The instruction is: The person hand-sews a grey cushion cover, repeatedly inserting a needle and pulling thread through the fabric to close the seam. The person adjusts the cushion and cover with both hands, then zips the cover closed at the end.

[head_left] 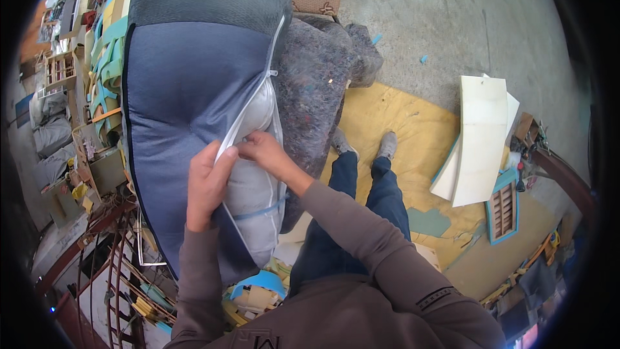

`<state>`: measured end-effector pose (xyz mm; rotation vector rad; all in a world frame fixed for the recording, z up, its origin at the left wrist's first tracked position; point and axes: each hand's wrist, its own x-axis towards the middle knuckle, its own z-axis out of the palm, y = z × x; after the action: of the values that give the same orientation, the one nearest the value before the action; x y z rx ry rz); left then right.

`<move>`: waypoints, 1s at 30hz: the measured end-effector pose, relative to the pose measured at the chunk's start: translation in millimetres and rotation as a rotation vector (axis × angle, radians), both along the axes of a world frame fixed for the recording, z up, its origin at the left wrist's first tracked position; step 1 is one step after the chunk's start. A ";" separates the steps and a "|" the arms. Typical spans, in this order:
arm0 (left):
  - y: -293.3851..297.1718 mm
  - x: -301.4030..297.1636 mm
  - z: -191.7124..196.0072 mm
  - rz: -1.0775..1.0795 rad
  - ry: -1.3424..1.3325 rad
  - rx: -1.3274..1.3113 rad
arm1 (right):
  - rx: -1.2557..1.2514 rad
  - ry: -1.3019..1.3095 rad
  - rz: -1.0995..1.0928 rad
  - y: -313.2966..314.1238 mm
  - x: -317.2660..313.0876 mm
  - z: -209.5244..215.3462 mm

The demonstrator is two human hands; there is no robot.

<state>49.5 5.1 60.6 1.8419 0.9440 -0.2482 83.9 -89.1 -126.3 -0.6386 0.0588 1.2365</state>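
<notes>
A large blue fabric cushion cover [187,110] stands upright in front of me, its white zipper [252,100] open along the right side. White padding [255,187] bulges out of the opening. My left hand [208,184] grips the blue edge of the cover beside the opening. My right hand [263,150] pinches the zipper edge just above the padding, fingertips close to my left thumb. A grey felt-covered piece [316,84] leans behind the cushion on the right.
My legs and shoes [365,148] stand on a yellow sheet [413,136] on the concrete floor. White foam slabs [481,136] lie to the right, near a small turquoise frame [504,210]. Foam scraps, shelves and a metal rack [116,265] crowd the left.
</notes>
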 end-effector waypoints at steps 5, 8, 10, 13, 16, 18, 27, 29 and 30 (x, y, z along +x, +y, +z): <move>-12.5 15.0 -46.2 -0.247 0.130 0.193 | -0.253 -0.037 -0.023 -8.6 16.5 -25.8; -2.0 25.8 -72.8 -0.274 0.064 0.063 | -0.308 -0.188 -0.057 -0.6 11.5 -57.7; -10.8 27.7 -78.8 -0.263 0.104 -0.106 | -0.267 -0.319 -0.104 -6.5 2.6 -83.1; -39.5 41.5 -100.9 -0.326 0.113 -0.267 | -0.157 -0.395 -0.175 -17.9 3.1 -133.8; -52.9 58.3 -143.1 -0.432 0.063 -0.168 | 0.031 -0.215 -0.024 -36.2 9.1 -186.4; -42.3 56.6 -161.9 -0.457 0.077 -0.140 | 0.132 -0.074 0.054 -41.7 11.6 -198.5; -33.5 42.6 -157.2 -0.439 0.162 -0.133 | -0.314 0.124 -0.292 -121.0 55.5 -49.7; -35.4 43.0 -153.7 -0.455 0.159 -0.120 | -0.189 0.163 -0.369 -100.3 72.7 -43.2; -37.4 41.6 -153.8 -0.465 0.149 -0.127 | -0.071 0.168 -0.377 -86.2 78.4 -45.2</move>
<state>91.1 -32.3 -93.2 1.9236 0.5697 -0.7224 162.3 -175.3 -171.5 -0.5535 0.3488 0.9225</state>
